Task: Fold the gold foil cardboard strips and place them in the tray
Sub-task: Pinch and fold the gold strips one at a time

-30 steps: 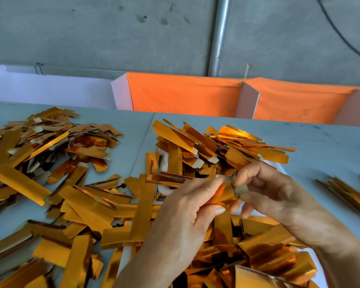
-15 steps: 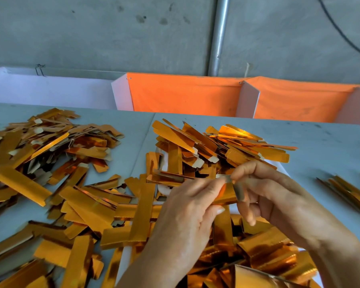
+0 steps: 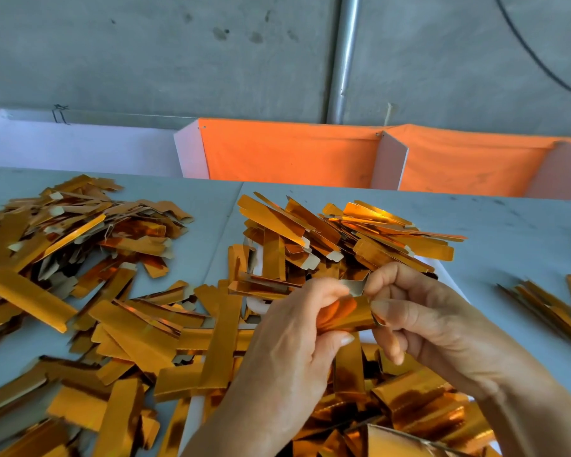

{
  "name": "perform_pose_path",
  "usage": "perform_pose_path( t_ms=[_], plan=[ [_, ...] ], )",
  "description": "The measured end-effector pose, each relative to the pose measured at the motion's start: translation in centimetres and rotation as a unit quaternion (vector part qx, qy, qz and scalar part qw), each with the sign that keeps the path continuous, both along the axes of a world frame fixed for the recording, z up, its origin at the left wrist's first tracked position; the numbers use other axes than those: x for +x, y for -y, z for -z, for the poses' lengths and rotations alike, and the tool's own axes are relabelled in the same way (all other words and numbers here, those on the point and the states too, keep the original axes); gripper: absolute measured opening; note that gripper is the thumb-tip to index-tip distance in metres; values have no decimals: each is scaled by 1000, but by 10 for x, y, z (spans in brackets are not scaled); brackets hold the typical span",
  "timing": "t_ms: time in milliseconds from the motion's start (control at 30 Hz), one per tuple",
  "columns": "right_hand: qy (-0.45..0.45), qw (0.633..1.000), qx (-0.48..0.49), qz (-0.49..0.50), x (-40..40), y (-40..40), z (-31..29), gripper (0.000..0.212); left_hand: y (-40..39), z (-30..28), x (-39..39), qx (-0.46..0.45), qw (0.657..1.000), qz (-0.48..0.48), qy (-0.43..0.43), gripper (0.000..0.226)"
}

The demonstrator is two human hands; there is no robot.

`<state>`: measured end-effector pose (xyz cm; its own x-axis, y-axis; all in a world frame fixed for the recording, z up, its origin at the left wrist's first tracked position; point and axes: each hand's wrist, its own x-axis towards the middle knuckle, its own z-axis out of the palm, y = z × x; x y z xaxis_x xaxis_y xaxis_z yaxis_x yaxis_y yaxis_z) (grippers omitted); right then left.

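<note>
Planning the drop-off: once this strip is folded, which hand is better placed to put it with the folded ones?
Probably right. The right hand pinches the strip and is nearer the folded pieces below it.

Left hand (image 3: 297, 338) and right hand (image 3: 422, 321) pinch gold strip (image 3: 346, 313) above strip pile (image 3: 343, 239).

No readable text, label, brand, number or sign anywhere in view.
</note>
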<state>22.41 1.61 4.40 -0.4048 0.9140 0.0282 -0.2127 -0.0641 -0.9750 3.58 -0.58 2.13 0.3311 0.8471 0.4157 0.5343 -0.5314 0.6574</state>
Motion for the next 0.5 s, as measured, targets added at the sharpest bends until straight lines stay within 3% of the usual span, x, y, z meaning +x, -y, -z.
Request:
perform_pose_path(
  t_ms=[367,500],
  plan=[
    [86,993,65,57,-3,0,3,11,1,-4,-1,20,999,-8,-43,23],
    [125,984,94,86,-4,-2,7,13,0,-3,2,41,997,-5,-72,30]
  ],
)
